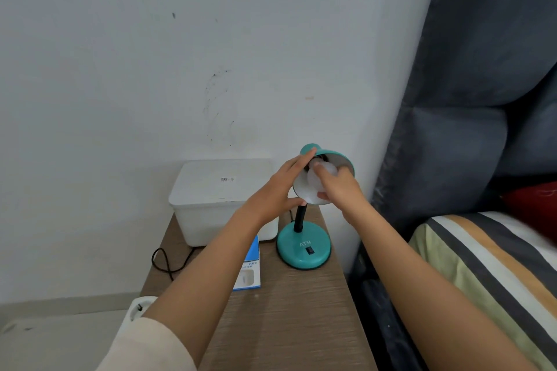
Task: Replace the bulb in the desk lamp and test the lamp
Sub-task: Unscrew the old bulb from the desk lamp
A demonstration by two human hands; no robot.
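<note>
A teal desk lamp stands on a wooden bedside table, its round base (303, 247) bearing a black switch. The shade (337, 157) is tilted toward me, white inside. A white bulb (327, 168) sits inside the shade. My right hand (337, 187) is closed around the bulb from the front. My left hand (278, 190) grips the left side of the shade, fingers reaching to its teal top, thumb under the rim. A blue and white bulb box (248, 271) lies flat on the table, partly under my left forearm.
A white lidded plastic box (211, 193) stands at the table's (301, 310) back left against the wall. A black cord (168, 262) loops off the table's left edge. A bed with a striped cover (488, 262) and dark padded headboard is close on the right.
</note>
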